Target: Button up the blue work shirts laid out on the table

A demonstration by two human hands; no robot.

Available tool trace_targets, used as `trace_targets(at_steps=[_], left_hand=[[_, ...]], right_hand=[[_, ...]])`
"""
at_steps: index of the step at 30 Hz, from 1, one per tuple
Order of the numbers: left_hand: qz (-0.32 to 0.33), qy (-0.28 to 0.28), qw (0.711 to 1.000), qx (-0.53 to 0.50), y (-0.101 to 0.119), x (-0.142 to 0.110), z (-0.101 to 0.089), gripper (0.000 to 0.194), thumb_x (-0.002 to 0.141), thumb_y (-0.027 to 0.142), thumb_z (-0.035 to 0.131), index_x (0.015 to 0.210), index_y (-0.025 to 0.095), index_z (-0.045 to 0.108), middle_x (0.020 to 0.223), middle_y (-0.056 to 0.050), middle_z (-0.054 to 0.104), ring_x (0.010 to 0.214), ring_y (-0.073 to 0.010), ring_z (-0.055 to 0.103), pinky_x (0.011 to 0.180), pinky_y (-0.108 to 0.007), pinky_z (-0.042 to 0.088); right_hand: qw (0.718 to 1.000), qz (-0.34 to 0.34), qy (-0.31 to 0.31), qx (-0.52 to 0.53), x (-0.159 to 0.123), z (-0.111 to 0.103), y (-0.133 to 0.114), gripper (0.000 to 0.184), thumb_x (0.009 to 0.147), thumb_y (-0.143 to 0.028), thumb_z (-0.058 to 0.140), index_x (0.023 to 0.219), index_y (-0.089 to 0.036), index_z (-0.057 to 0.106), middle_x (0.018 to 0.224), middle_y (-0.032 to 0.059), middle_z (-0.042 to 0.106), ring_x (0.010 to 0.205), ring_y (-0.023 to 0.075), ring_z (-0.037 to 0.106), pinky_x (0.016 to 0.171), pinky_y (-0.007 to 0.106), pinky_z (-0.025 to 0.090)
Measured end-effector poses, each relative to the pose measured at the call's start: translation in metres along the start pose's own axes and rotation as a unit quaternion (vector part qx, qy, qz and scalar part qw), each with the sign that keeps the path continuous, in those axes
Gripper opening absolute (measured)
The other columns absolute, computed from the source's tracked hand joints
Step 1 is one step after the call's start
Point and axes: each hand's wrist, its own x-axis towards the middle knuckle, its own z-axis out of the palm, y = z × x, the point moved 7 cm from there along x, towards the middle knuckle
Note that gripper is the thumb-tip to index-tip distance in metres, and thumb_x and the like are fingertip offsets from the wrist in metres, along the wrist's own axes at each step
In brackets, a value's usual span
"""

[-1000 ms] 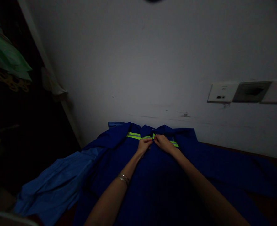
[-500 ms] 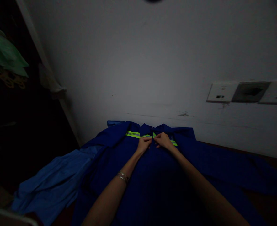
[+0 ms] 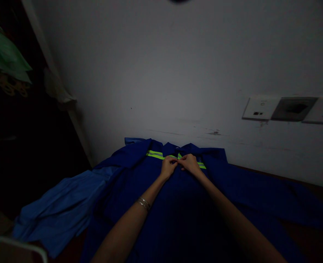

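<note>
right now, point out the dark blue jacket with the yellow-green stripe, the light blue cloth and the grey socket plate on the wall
dark blue fabric jacket (image 3: pixel 139 182): head view, on its front panel
light blue crumpled cloth (image 3: pixel 59 202): head view, on its creased middle
grey rectangular socket plate (image 3: pixel 284 114): head view, on its lower left face

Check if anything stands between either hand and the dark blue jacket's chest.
Nothing visible does: the left hand and right hand are right at the dark blue jacket, fingertips pinched at its chest. The light blue garment lies off to the left, clear of both.
</note>
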Motion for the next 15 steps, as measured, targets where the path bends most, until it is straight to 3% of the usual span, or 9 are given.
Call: trace_targets(at_steps=[15], left_hand=[[0.026, -0.018, 0.995, 0.094, 0.0027, -0.0041, 0.0061, 0.009, 0.071, 0.018, 0.061, 0.078, 0.016, 0.066, 0.081, -0.003, 0.054, 0.072, -0.0116, 0.048, 0.065, -0.022, 0.039]], right_hand=[[0.999, -0.006, -0.001, -0.033, -0.0023, 0.0031, 0.0032, 0.014, 0.065, -0.023, 0.059, 0.068, -0.012, 0.066, 0.06, 0.0056, 0.066, 0.044, 0.0137, 0.06, 0.036, 0.015, 0.04]])
